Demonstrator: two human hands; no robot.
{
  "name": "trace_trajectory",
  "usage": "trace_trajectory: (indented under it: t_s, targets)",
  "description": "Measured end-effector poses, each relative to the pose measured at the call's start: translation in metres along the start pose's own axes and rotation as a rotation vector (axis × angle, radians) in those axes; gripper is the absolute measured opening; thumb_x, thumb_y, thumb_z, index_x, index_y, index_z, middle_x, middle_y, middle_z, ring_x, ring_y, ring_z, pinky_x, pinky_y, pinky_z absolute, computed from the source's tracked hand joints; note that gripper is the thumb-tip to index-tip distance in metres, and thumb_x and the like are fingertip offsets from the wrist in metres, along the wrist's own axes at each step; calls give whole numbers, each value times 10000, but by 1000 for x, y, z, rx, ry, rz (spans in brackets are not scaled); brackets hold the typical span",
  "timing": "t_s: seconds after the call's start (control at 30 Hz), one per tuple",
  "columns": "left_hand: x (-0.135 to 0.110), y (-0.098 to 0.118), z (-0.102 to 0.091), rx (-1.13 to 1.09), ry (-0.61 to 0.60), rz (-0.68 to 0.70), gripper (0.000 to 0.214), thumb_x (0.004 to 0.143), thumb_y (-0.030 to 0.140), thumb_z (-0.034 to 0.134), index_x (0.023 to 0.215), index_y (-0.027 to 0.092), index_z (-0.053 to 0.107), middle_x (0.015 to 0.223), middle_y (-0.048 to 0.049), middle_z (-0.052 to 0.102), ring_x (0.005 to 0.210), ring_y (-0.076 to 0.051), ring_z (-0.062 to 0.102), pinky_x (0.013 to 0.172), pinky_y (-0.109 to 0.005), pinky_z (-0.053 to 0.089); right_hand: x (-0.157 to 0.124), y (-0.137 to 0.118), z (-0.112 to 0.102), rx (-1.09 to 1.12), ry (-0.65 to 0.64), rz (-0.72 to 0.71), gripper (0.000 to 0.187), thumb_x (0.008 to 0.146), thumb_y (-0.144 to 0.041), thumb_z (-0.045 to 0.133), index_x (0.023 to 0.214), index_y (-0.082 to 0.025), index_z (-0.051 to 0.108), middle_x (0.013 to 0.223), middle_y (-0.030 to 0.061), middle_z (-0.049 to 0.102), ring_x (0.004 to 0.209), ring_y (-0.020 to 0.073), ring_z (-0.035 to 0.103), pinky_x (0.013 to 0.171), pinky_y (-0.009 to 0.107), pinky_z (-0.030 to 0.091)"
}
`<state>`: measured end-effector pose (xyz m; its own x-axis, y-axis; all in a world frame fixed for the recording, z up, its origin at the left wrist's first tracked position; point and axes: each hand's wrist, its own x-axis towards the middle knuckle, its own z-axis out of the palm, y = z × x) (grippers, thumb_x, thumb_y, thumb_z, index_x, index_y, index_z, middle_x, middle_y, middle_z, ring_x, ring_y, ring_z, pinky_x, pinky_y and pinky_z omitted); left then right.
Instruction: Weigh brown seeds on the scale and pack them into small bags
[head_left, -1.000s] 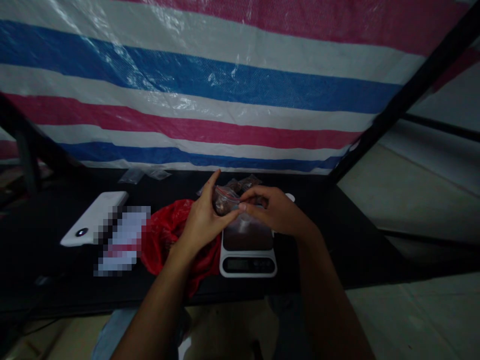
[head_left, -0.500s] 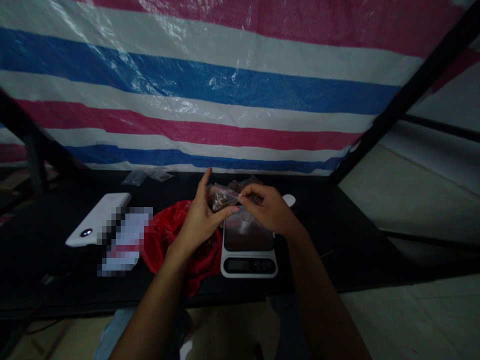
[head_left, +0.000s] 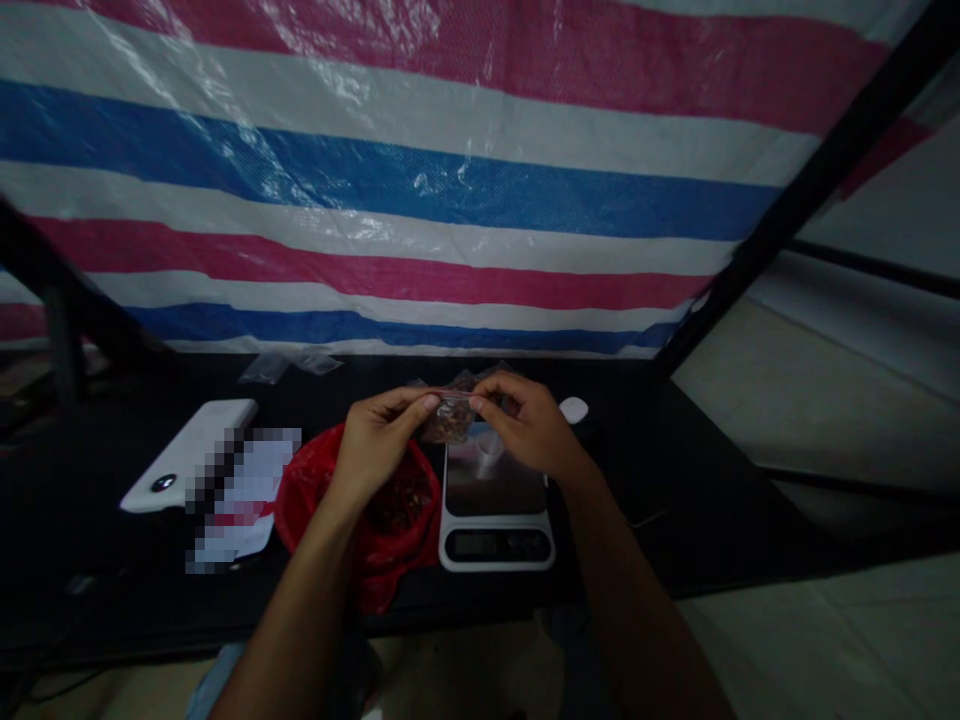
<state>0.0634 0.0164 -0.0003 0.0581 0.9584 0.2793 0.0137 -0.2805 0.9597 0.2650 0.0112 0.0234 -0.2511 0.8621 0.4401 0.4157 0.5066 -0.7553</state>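
My left hand and my right hand pinch the two top corners of a small clear zip bag with brown bits inside. The bag hangs between them, its reddish seal strip stretched level. Just below and to the right lies a kitchen scale with a white body, a metal plate and a dark display; I cannot read the display. A red plastic bag stands open left of the scale, with brown dried bits in it. My left forearm covers part of it.
More filled clear bags lie behind my hands. Flat clear bags rest at the back left. A white device and a blurred-out packet lie left. A white spoon-like piece sits right. Striped sheeting closes off the back.
My left hand has gone from spread fingers beside the bag to pinching its top corner. The bag has turned to hang upright, its seal strip now straight between both hands.
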Motion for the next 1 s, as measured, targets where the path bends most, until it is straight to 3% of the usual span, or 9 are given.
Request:
trace_trajectory:
  t_s: [0.13, 0.3, 0.43, 0.6, 0.8, 1.0]
  targets:
    - [0, 0, -2, 9, 20, 5, 369, 745, 493, 813, 892, 155, 802, 904, -83, 805, 849, -231, 737, 800, -343, 604, -1, 1, 1, 0, 8, 15, 91, 908, -220, 603, 857, -192, 672, 857, 13, 686, 744, 147, 570, 686, 286, 418]
    - [-2, -1, 0, -1, 29, 3, 395, 774, 536, 767, 860, 151, 755, 785, -53, 761, 685, -182, 686, 650, -293, 581, -1, 2, 9, 2, -6, 21, 88, 904, -255, 633, 876, -200, 695, 845, 12, 689, 748, 153, 572, 692, 291, 416]
    - [-3, -2, 1, 37, 58, 48, 369, 806, 514, 739, 860, 149, 720, 791, -40, 729, 690, -162, 660, 657, -263, 555, 0, 2, 8, 9, -36, 14, 106, 916, -252, 611, 856, -198, 679, 841, 13, 684, 751, 156, 569, 696, 294, 417]
    - [-4, 0, 4, -20, 11, 10, 349, 806, 497, 740, 832, 151, 701, 747, -20, 697, 652, -146, 634, 608, -240, 533, 0, 0, 10, 24, -12, 12, 76, 901, -233, 612, 869, -202, 674, 853, 12, 684, 753, 156, 569, 696, 297, 422]
    - [-5, 1, 6, 6, -43, 32, 296, 800, 445, 756, 843, 152, 754, 833, -59, 750, 765, -188, 681, 704, -283, 559, -2, 2, 21, 22, -3, -20, 103, 920, -258, 601, 861, -210, 670, 862, 21, 686, 779, 168, 583, 723, 310, 443]
    - [-5, -3, 5, 93, -15, 117, 227, 861, 389, 711, 860, 167, 763, 862, -50, 749, 818, -183, 691, 761, -271, 544, -1, 2, 28, 50, 33, -60, 133, 948, -282, 596, 852, -212, 656, 881, 30, 680, 831, 175, 618, 783, 319, 465]
